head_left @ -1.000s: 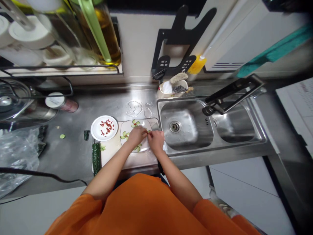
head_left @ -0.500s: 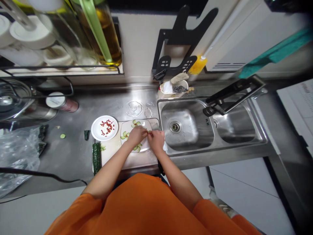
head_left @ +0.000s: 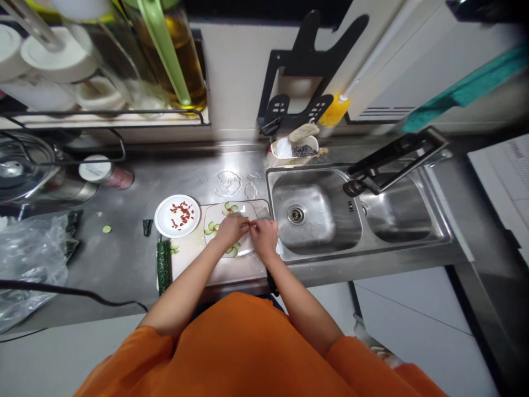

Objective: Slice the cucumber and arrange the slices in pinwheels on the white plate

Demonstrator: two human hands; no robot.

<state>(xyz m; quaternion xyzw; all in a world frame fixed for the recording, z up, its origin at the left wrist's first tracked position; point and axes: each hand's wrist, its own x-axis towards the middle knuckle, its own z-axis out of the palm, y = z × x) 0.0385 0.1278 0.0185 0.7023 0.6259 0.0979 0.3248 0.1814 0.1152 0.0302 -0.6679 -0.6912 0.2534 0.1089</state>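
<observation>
Over the right side of a white squarish plate (head_left: 215, 214), my left hand (head_left: 231, 229) and my right hand (head_left: 265, 237) meet with fingertips pinched together. Whatever lies between the fingers is too small to make out. Thin green-edged cucumber slices (head_left: 212, 227) are fanned in small clusters around the plate, some with a red bit at the centre. The plate rests on a pale cutting board (head_left: 188, 262). Left of it, a round white plate (head_left: 160, 221) holds small red dried berries (head_left: 182, 214). A dark green cucumber (head_left: 164, 267) lies along the board's left edge.
A cucumber end (head_left: 147, 227) and a small round slice (head_left: 106, 229) lie on the steel counter (head_left: 124, 248). To the right is a double sink (head_left: 318, 220) with a black faucet (head_left: 384, 160). A plastic bag (head_left: 31, 259) and a lidded jar (head_left: 105, 172) are at left.
</observation>
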